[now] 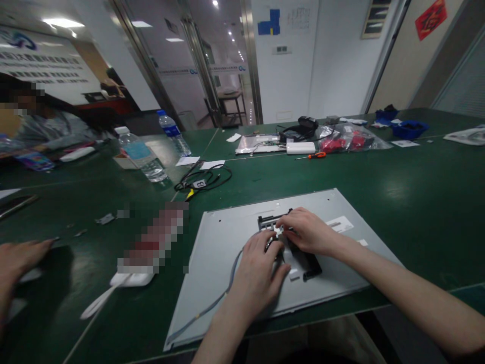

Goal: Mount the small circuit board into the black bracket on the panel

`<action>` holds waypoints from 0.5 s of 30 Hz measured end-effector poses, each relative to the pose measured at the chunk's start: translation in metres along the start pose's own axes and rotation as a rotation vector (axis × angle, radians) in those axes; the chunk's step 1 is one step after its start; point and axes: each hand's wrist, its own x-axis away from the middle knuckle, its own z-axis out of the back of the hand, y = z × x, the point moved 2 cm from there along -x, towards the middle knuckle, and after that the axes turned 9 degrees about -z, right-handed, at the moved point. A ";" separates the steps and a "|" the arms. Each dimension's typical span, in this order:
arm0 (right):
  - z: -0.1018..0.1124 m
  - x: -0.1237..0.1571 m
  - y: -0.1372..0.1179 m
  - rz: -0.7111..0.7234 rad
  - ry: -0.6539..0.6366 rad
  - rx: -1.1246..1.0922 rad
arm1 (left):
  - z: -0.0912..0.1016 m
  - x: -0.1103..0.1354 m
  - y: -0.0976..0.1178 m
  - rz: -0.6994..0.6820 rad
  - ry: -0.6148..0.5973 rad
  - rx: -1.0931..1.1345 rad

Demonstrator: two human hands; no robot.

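Observation:
A grey metal panel [235, 237], the back of a flat screen, lies on the green table [417, 187] in front of me. A black bracket with a circuit part [303, 260] sits at its middle. My left hand [257, 273] rests on the panel with fingers curled against the black part. My right hand [306, 230] lies over the bracket's upper end, fingers bent and pinched on it. A grey cable [223, 288] runs from under my left hand to the panel's near left corner.
Two water bottles [142, 156] stand at the left, a coil of black cable [202, 179] beside them. A screwdriver [312, 155], a white box [300, 147] and bagged red parts [348, 137] lie farther back. Another person's hand [17, 258] rests at the left edge.

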 end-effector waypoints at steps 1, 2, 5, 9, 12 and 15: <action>0.000 0.000 0.000 0.000 -0.003 -0.001 | 0.000 0.000 0.000 -0.001 -0.001 0.001; 0.000 0.000 0.000 0.001 -0.004 -0.002 | 0.000 0.000 0.000 -0.001 -0.004 0.002; 0.000 0.000 0.000 0.004 0.000 -0.010 | 0.000 0.000 0.000 0.005 -0.006 0.001; 0.000 0.000 0.000 -0.002 0.007 -0.017 | 0.001 0.000 0.000 0.013 -0.011 -0.001; 0.000 0.000 0.001 -0.002 0.004 -0.015 | 0.001 -0.001 0.000 0.012 -0.013 0.002; 0.001 0.000 0.000 -0.006 0.012 -0.022 | 0.001 -0.001 0.000 0.013 -0.004 0.005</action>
